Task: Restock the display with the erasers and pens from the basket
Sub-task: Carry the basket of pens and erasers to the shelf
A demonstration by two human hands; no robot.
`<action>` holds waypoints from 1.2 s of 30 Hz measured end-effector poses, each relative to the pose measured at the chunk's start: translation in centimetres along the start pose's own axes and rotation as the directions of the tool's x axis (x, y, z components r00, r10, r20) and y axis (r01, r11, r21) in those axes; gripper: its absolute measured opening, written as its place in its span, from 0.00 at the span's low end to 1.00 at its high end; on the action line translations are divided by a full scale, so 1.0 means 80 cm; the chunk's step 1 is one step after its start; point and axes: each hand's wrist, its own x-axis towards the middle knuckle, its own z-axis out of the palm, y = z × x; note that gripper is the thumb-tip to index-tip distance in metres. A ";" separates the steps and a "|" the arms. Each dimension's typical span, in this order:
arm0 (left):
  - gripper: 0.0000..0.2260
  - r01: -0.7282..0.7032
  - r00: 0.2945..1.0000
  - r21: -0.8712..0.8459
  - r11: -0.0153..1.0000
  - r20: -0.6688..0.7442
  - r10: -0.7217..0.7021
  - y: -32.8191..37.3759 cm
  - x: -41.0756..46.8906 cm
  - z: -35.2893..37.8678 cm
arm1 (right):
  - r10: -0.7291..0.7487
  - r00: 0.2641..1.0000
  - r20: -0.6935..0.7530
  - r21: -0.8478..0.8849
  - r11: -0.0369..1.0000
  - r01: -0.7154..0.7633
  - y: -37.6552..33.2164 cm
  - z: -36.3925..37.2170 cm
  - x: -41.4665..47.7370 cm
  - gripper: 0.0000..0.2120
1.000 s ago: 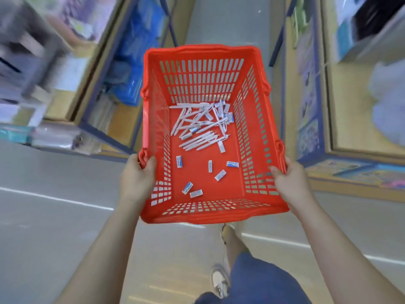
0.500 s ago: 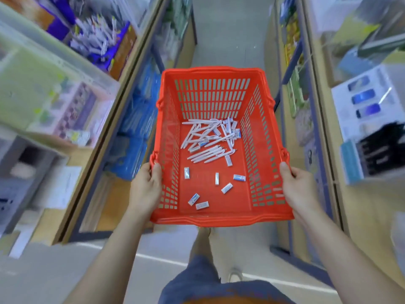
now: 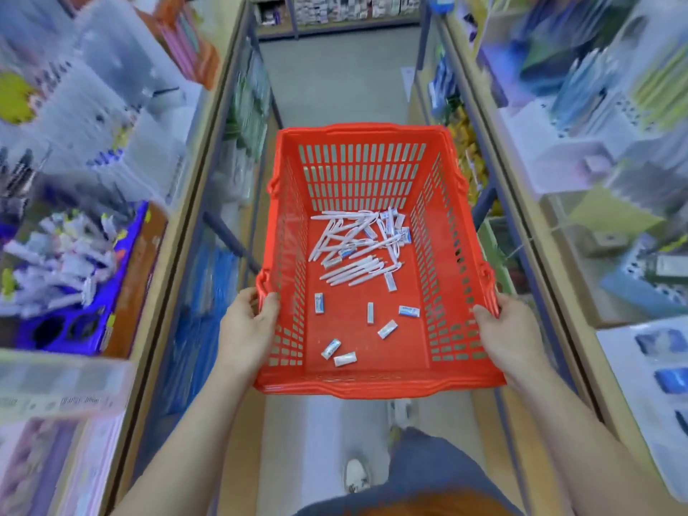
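The left hand [image 3: 247, 329] grasps the left rim of the red slotted plastic basket [image 3: 372, 389] by its near-left corner, and the right hand [image 3: 510, 337] grasps the right rim by the near-right corner. Small white erasers in blue-printed sleeves [image 3: 319, 303] lie scattered over the near half of the basket floor, their print too small to read. Slim white pens [image 3: 353, 251] lie heaped towards the far wall. Blurred stationery shelves [image 3: 111, 150] flank the aisle.
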 end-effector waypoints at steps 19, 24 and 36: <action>0.10 -0.005 1.000 0.021 1.000 0.002 0.005 0.275 0.614 0.095 | 0.128 0.992 0.022 0.076 0.989 -0.129 -0.342 0.121 0.600 0.15; 0.06 -0.079 0.996 0.054 0.995 0.035 0.078 0.339 0.807 0.093 | 0.101 0.995 -0.018 -0.086 0.991 -0.103 -0.439 0.185 0.745 0.13; 0.08 -0.303 0.948 0.208 0.930 0.164 0.272 0.548 1.207 0.153 | 0.154 0.986 -0.058 -0.066 0.985 -0.158 -0.614 0.246 1.073 0.08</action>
